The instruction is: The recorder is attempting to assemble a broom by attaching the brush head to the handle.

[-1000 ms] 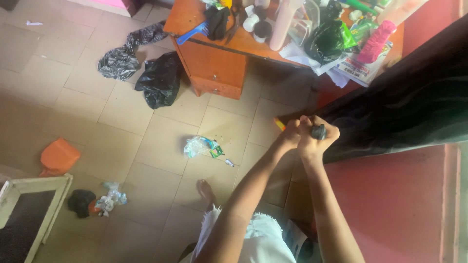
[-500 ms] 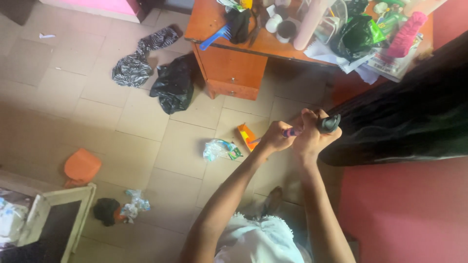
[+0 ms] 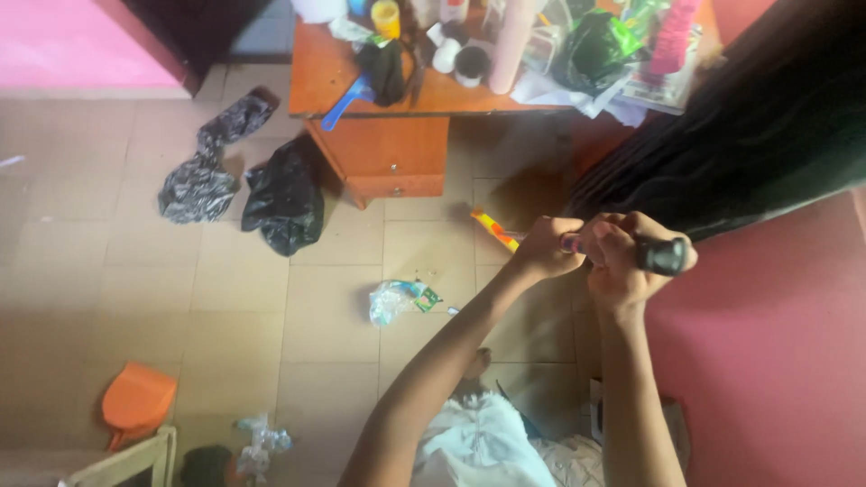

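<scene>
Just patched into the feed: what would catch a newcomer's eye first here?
The two hands meet at centre right: the left hand holds a yellow-and-orange tool, the right hand grips a black cylinder, against a mass of long dark hair. Behind them stands a cluttered orange table, with a black bag on the tiled floor beside it.

You look down on a beige tiled floor (image 3: pixel 225 298), dim and evenly lit. At twelve o'clock stands an orange wooden desk (image 3: pixel 379 153) with drawers, its top crowded with clutter. A pink wall (image 3: pixel 54 45) sits at ten o'clock, a red wall (image 3: pixel 776 361) at four. A pale wooden frame (image 3: pixel 135 455) shows at seven.
</scene>
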